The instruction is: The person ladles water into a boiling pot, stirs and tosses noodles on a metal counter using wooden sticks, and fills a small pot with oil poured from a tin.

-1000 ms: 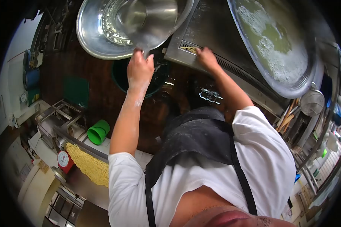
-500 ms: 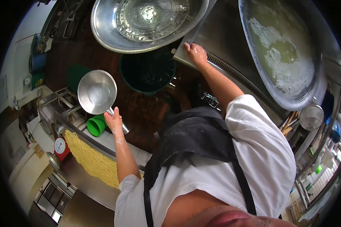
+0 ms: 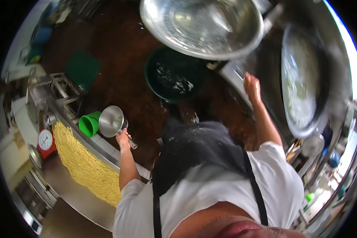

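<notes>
From my station I see the left hand [image 3: 123,138] clamped on the scoop [image 3: 110,121], the right hand [image 3: 252,85] fisted near the vat [image 3: 300,132].

There are two bare hands [image 3: 124,138], one silver metal dipper [image 3: 110,120], one wide silver metal bowl [image 3: 202,54], one round dark-green tub [image 3: 158,88] and one red, white-dialled scale [image 3: 46,141].

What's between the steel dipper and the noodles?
In the head view, pale tiles and the steel table rim lie between the dipper in the left hand and the noodles.
</notes>
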